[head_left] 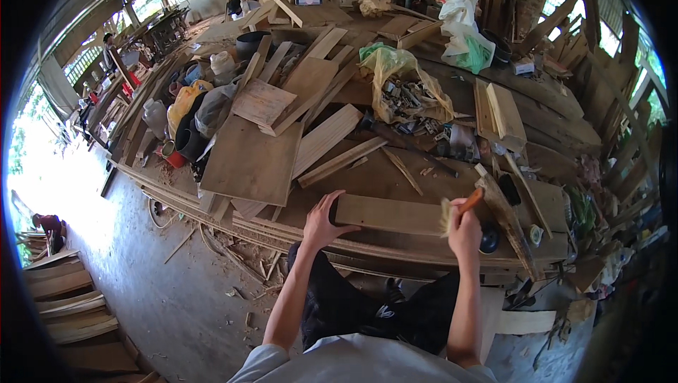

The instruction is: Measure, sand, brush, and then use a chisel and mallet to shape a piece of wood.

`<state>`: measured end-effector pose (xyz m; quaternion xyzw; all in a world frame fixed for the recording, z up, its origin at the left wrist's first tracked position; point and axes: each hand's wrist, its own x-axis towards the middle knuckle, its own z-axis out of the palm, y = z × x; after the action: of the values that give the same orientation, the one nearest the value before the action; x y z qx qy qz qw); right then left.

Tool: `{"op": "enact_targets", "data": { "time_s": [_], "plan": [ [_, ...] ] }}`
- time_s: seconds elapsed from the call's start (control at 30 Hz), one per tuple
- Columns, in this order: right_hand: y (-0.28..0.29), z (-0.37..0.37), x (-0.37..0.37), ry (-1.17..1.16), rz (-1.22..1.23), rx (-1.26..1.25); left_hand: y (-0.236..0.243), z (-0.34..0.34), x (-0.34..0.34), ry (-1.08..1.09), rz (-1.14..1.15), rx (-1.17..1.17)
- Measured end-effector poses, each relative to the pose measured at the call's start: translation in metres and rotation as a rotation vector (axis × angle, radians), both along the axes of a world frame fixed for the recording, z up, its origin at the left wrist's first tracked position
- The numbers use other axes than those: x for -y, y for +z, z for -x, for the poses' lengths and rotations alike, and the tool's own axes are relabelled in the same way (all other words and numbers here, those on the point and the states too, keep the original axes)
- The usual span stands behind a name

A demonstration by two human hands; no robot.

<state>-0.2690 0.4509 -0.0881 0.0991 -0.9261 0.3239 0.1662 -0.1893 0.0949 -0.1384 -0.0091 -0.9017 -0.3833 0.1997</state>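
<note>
A flat wooden board lies crosswise in front of me, near the front edge of the stacked panels. My left hand grips its left end, the thumb along the near side and the fingers round the far corner. In my right hand is a brush with an orange-brown wooden handle. Its pale bristles are at the board's right end; whether they press on the wood I cannot tell. A dark round object sits just right of my right hand.
Loose boards, a large plywood piece and a hammer-like tool lie beyond. A yellowish plastic bag holds metal parts. Buckets and bottles stand at left. A rough wooden stick slants over the front edge at right. People are far off.
</note>
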Motion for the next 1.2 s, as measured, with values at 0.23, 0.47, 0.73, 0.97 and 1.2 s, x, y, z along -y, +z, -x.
{"op": "enact_targets", "data": {
  "time_s": [0.23, 0.47, 0.73, 0.97, 1.2],
  "plan": [
    [-0.006, 0.001, 0.048, 0.065, -0.150, -0.110, 0.001, -0.001, 0.001, 0.004, 0.000, 0.006],
    [-0.003, -0.034, 0.183, 0.472, -0.088, 0.070, -0.014, 0.000, 0.004, 0.032, -0.045, 0.062],
    [0.006, -0.026, 0.155, 0.504, 0.025, 0.234, -0.003, 0.001, -0.003, 0.000, -0.091, 0.023],
    [0.009, -0.003, 0.027, 0.101, 0.001, 0.135, 0.003, -0.001, -0.002, 0.007, -0.029, -0.001],
    [0.007, 0.007, 0.035, -0.084, -0.273, 0.016, 0.003, -0.001, 0.000, 0.013, -0.025, 0.020]
  ]
}}
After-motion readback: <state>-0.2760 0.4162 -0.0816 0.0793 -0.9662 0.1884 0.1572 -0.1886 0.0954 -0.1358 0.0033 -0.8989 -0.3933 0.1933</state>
